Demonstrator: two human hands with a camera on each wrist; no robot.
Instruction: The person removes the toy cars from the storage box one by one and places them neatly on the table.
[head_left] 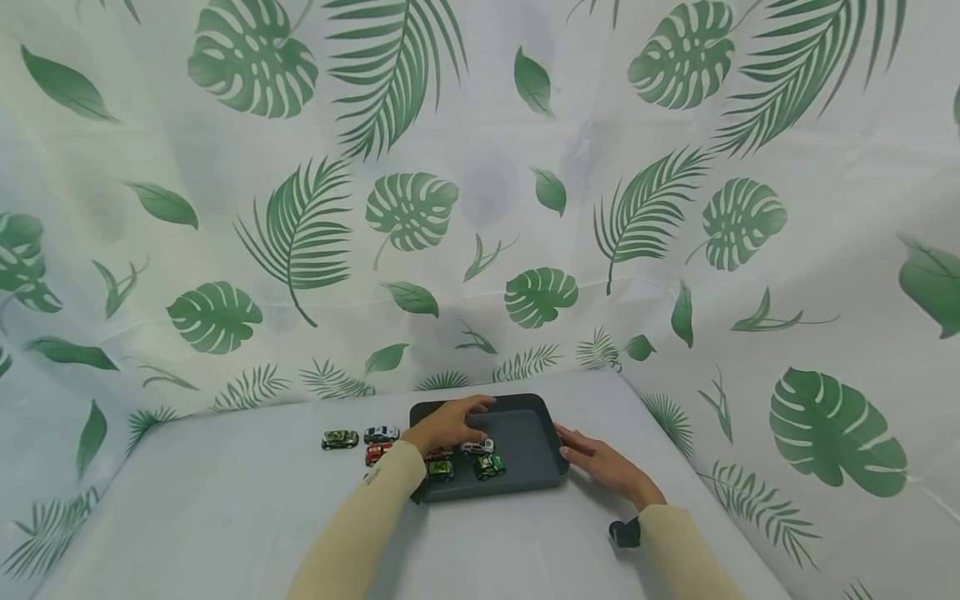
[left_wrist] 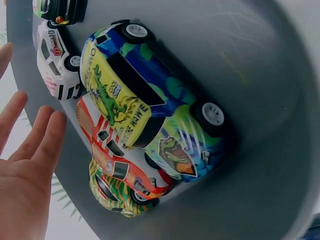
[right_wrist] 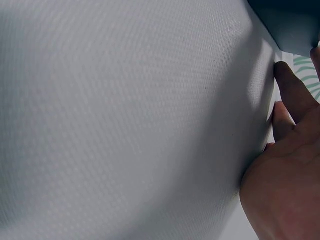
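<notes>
Toy cars (head_left: 480, 462) fill grey tray (head_left: 536, 417) (several); both hands (head_left: 448, 425) relaxed, holding nothing.

Toy cars (head_left: 465, 462) crowding tray's (head_left: 536, 412) near half

Leaf-print curtain (head_left: 480, 208) behind; white tablecloth (head_left: 225, 517); small black object (head_left: 624, 533).
</notes>
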